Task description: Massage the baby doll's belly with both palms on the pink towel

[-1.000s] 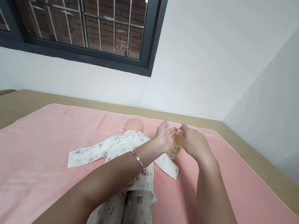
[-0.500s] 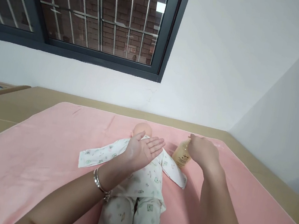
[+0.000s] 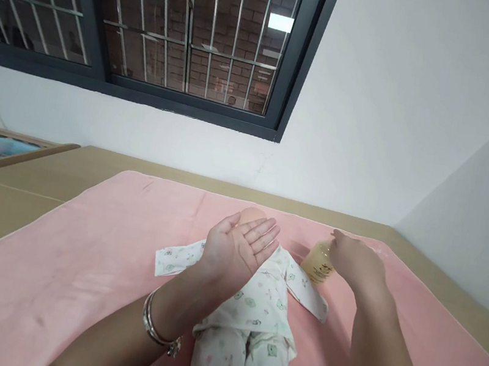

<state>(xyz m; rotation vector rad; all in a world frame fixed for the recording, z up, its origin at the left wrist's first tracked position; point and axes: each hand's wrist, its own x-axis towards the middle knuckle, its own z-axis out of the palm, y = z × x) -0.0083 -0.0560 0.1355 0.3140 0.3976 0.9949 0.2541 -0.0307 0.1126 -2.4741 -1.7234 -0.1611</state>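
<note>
Change: since half a second ago left hand [image 3: 237, 253] has drawn back from the bottle and come nearer, now over the doll's chest; a second ago both hands met at the bottle; view has swung left, so doll and bottle sit further right in frame
Left hand: palm up, fingers flat and spread apart, holding nothing; hovers above doll [image 3: 252, 308], hiding part of its head; bracelet [image 3: 154, 326] on the wrist
Right hand: right hand [image 3: 355, 262] reaches over the top of the bottle [image 3: 319, 264]; fingertips at the cap, which they hide; cannot tell whether the fingers grip the cap or only rest on it
Bottle: small, clear, filled with amber liquid; stands upright on pink towel [image 3: 77, 243], just right of the doll's outstretched sleeve, far side of the towel; directly under the right hand, well apart from the left hand
Label: dark printed mark on the bottle's front; too small to read; no brand legible
Doll: lies on its back, head toward the far wall, arms spread; white printed pyjamas with small green figures
Surroundings: towel covers a tan surface [image 3: 41, 175]; barred window [image 3: 180, 30] in the white wall beyond, brick visible through it
</note>
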